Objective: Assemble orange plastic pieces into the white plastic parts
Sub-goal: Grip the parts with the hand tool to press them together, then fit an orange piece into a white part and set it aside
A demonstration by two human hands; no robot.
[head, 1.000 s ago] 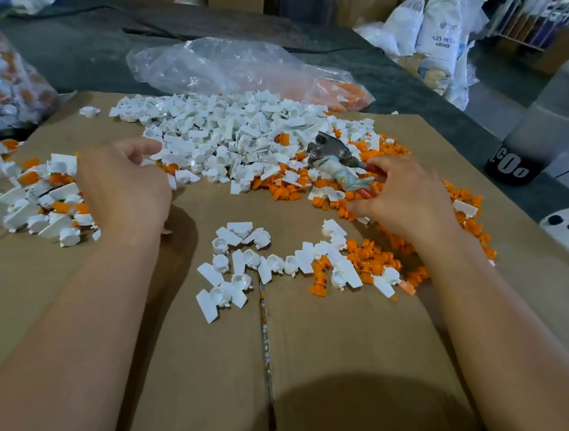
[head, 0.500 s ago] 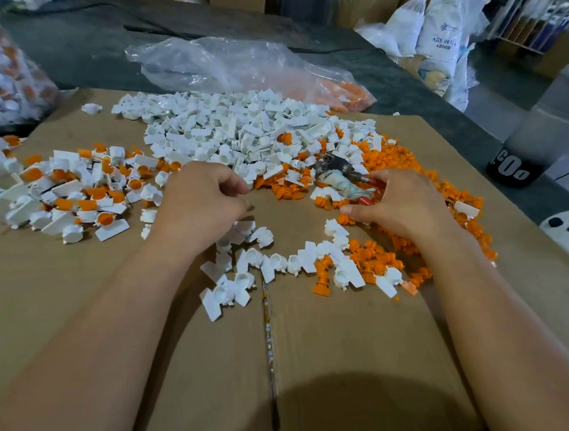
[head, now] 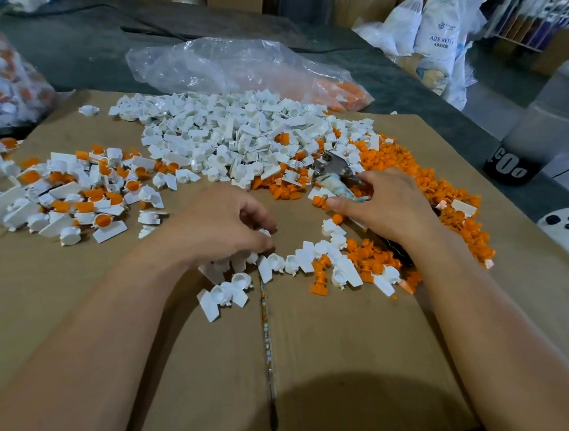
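Left hand [head: 222, 227] back from finished pile [head: 78, 195], fingers [head: 259, 217] pinching a new white part [head: 264, 232]; right hand [head: 383, 203] grips pliers [head: 332, 170], so next assembly begins.

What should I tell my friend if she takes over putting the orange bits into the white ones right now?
Left hand: seems to pinch a white part from the near row of white parts.
Right hand: fingers curled over the orange pieces beside the pliers; what it holds is hidden.
Done: a pile of assembled parts, white with orange inside, lies on the left of the cardboard.
Left to do: the big white pile at the back, the near row and many loose orange pieces.
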